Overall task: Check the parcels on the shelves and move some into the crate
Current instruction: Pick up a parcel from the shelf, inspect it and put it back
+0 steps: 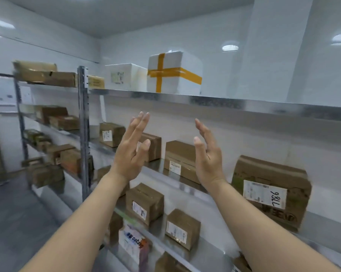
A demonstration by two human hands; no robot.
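Holding left hand (132,154) and right hand (207,158) up, palms facing, fingers straight, gripping nothing, below the top shelf (244,104) carrying a white taped parcel (174,75), a brown parcel (177,154) behind, between both hands.

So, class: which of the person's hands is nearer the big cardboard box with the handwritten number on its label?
Right. The right hand is raised open, up and to the left of the box, not touching it; the left hand is further left again.
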